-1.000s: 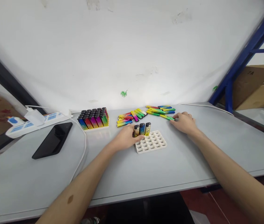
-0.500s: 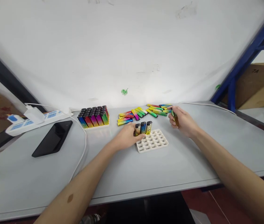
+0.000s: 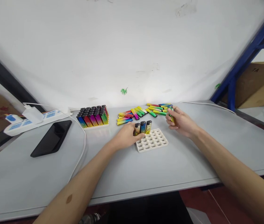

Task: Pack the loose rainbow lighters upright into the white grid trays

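Observation:
Three lighters [image 3: 143, 127] stand upright in a row at the back left of a white grid tray [image 3: 155, 143]; the other cells I can see hold nothing. My left hand [image 3: 127, 135] closes round the tray's left end, its thumb in front of the lighters' lower parts and its fingers mostly hidden behind. To the right of the tray, above the table, my right hand [image 3: 180, 120] pinches a green and gold lighter [image 3: 172, 117]. Several shiny rainbow lighters [image 3: 125, 117] lie loose behind the tray, and more loose lighters [image 3: 156, 109] lie beside my right fingers.
A second tray packed with upright lighters [image 3: 93, 117] stands at left. Near it lie a black phone [image 3: 52, 138], a white power strip [image 3: 33, 121] with a charger, and a white cable [image 3: 83, 149] across the grey table [image 3: 136, 177]. The white wall [image 3: 132, 56] bounds the back.
My right hand has shifted slightly left with the lighter, which is now turned a little. The left hand and the tray stay in place.

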Demonstrator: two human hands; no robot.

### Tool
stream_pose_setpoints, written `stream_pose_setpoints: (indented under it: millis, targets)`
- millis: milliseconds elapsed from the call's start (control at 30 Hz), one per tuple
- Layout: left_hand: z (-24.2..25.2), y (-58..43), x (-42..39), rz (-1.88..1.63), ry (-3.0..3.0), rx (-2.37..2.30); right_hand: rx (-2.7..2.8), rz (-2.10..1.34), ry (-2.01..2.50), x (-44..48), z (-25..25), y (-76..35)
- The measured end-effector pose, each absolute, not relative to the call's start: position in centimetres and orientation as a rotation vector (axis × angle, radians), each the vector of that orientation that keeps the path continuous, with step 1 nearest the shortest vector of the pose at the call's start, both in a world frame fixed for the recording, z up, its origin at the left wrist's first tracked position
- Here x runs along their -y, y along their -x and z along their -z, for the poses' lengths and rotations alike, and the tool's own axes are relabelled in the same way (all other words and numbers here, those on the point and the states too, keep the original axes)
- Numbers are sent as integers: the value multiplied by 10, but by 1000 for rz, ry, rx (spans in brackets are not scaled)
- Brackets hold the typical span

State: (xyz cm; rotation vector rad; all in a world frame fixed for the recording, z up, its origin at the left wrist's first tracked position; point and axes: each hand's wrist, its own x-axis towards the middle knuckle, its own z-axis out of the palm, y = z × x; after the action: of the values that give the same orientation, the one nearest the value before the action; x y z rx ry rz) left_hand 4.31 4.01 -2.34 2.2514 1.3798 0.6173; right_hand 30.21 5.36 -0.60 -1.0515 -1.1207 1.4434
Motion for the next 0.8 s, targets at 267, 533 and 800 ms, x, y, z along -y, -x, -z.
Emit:
stream_pose_setpoints:
  millis: [267, 533, 800]
  targets:
    - [23, -43, -40, -609, -2282, -1375, 1052, -1464, 1139, -59, 9, -302]
    - [22, -44, -40, -607, -2280, -1424, 1013, -1407, 1145, -56, 5, -301]
    - [24, -45, -40, -598, -2288, -1420, 986, -1417, 1150, -56, 7, -298]
